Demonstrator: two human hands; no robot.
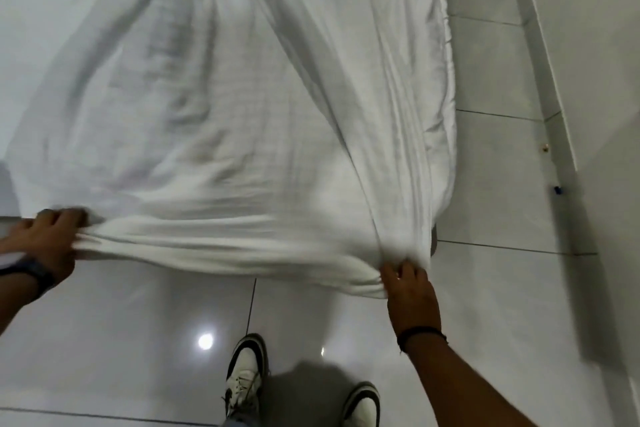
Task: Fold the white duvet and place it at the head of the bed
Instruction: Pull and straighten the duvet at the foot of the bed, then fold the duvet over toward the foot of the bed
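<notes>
The white duvet (242, 107) lies spread over the bed (52, 28) and reaches from the top of the frame down to its near edge in front of me. My left hand (52, 239) grips the near edge at the left, with the cloth bunched in its fingers. My right hand (408, 288) grips the same edge at the right corner. The edge is pulled taut between both hands and hangs past the foot of the bed over the floor. The picture is blurred by motion.
I stand on glossy white floor tiles (138, 340); my two sneakers (246, 378) show below. A white cabinet or wall panel (588, 62) runs along the right, leaving a narrow strip of floor (491, 166) beside the bed.
</notes>
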